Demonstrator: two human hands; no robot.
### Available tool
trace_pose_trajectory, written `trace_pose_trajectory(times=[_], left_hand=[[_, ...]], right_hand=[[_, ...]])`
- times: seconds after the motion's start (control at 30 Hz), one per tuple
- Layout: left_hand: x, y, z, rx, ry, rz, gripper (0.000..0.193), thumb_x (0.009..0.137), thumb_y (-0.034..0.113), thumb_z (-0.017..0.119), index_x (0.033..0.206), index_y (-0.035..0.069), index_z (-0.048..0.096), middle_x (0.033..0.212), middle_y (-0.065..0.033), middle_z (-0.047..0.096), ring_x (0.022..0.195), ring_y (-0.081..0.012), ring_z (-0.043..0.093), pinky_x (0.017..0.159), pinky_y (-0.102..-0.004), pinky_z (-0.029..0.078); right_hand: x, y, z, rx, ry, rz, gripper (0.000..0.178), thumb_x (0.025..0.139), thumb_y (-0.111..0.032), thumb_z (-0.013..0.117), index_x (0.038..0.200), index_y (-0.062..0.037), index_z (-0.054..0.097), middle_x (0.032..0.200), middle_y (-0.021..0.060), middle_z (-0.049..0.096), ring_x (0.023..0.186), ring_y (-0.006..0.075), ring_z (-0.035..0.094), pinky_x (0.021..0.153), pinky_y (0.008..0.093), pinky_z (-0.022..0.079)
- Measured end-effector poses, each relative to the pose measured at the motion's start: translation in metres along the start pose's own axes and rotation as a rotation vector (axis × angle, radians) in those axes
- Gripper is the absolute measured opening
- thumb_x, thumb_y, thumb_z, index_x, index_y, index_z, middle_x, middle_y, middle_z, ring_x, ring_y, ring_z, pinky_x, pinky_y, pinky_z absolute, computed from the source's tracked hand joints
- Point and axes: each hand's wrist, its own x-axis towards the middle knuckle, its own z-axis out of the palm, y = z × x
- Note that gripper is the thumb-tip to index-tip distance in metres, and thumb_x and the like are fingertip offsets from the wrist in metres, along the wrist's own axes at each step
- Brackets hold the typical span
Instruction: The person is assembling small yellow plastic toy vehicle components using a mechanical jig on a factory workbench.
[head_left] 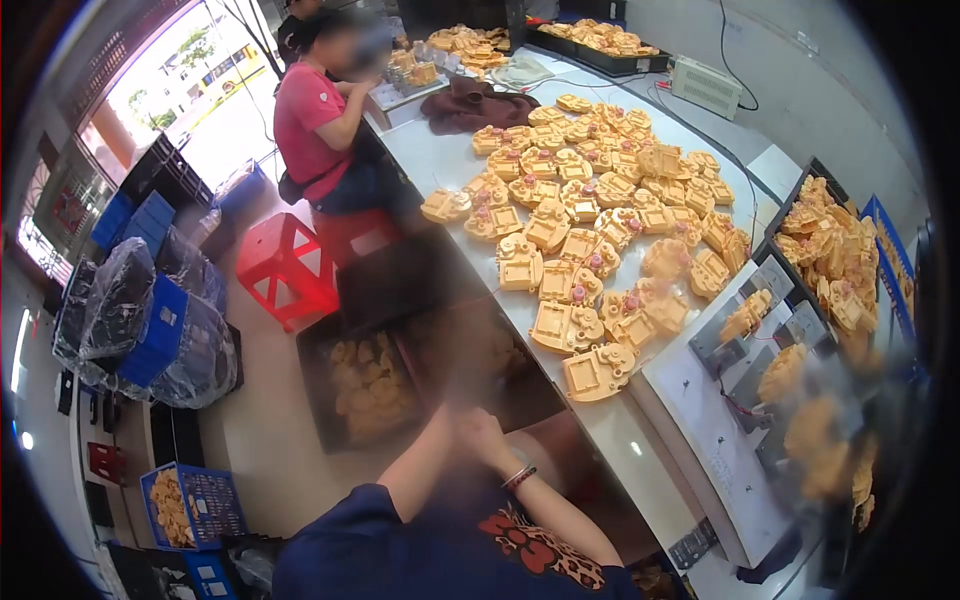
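Note:
My left hand and my right hand are together in front of my chest, near the table's edge. A hazy smear in the picture covers the left hand's fingers, so their pose is hidden. The right hand looks curled, with a beaded bracelet at its wrist; whatever it may hold is hidden. Beyond the hands, a dark bin of yellow plastic parts stands low on the floor. To their right, many yellow plastic housings lie spread on the white table, some with small pink pieces.
A tilted fixture board carrying yellow parts stands on the table at right, beside a full black tray. Across the table's far left side, a person in a red shirt sits near red stools. Blue crates stand at left.

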Motion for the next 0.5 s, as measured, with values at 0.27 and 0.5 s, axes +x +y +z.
trace_pose_trajectory(times=[0.27,0.5], left_hand=[[0.000,-0.005,0.025,-0.182,0.164,-0.053,0.047,0.092,0.049,0.053,0.111,0.007,0.061,0.107,-0.0094,0.064,0.102,-0.0231,0.057,0.093,-0.0348,0.046],[-0.001,-0.002,0.012,-0.165,0.074,-0.103,0.039,0.096,0.039,0.052,0.116,0.005,0.059,0.113,-0.0087,0.062,0.106,-0.0235,0.055,0.093,-0.0363,0.046]], right_hand=[[0.003,0.007,-0.011,0.231,-0.034,0.227,0.018,0.088,-0.012,0.055,0.095,0.0018,0.063,0.079,0.0106,0.062,0.075,0.0198,0.063,0.067,0.0340,0.051],[0.005,-0.023,-0.028,0.360,-0.107,0.448,0.020,0.087,-0.015,0.057,0.098,0.0012,0.062,0.086,0.0105,0.063,0.080,0.0191,0.062,0.069,0.0322,0.051]])
